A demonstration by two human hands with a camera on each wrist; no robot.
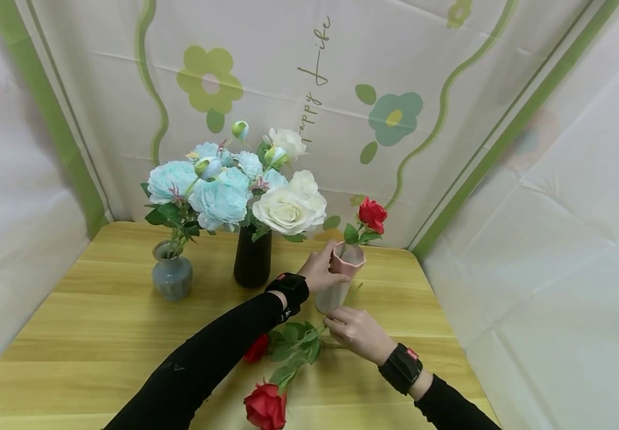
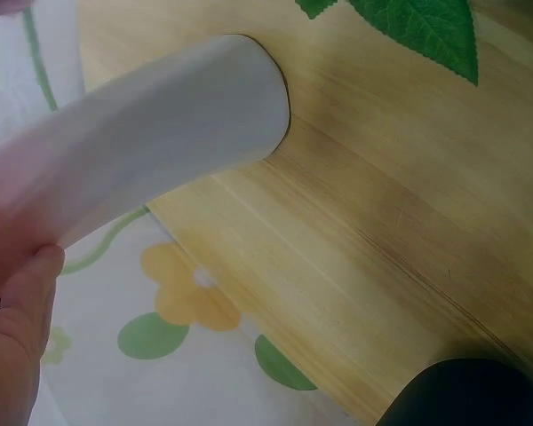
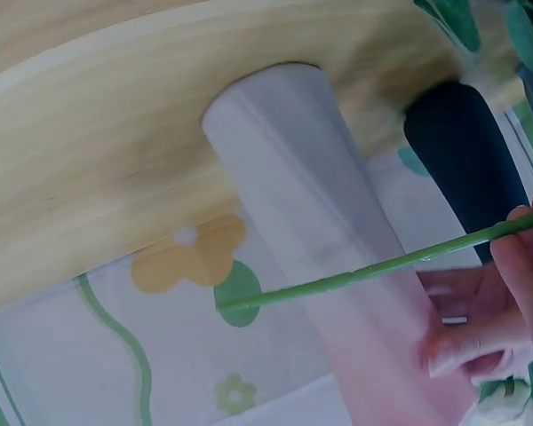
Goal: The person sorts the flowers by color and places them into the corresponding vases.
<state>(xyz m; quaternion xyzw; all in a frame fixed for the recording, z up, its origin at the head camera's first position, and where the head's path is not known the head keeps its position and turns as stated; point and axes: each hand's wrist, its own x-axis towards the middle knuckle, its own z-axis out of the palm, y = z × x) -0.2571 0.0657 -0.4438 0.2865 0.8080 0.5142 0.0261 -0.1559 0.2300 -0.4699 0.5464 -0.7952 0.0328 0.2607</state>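
A vase (image 1: 332, 297), pink at the rim and white below, stands toward the right of the table. My left hand (image 1: 320, 270) grips it near the top, thumb on the near side. One red rose (image 1: 372, 215) with green leaves rises out of it. In front of the vase, my right hand (image 1: 362, 334) pinches a green rose stem (image 3: 364, 273); its bare end crosses in front of the vase in the right wrist view. Leaves (image 1: 294, 349) and a red rose (image 1: 266, 406) spread left of this hand. A second red rose (image 1: 257, 349) is partly hidden by my left sleeve.
A black vase (image 1: 252, 260) with white and pale blue flowers (image 1: 290, 209) stands left of my left hand. Farther left is a grey-blue vase (image 1: 172, 279) of pale blue flowers (image 1: 172, 181). Printed cloth (image 1: 288, 71) hangs behind the wooden table (image 1: 99, 322).
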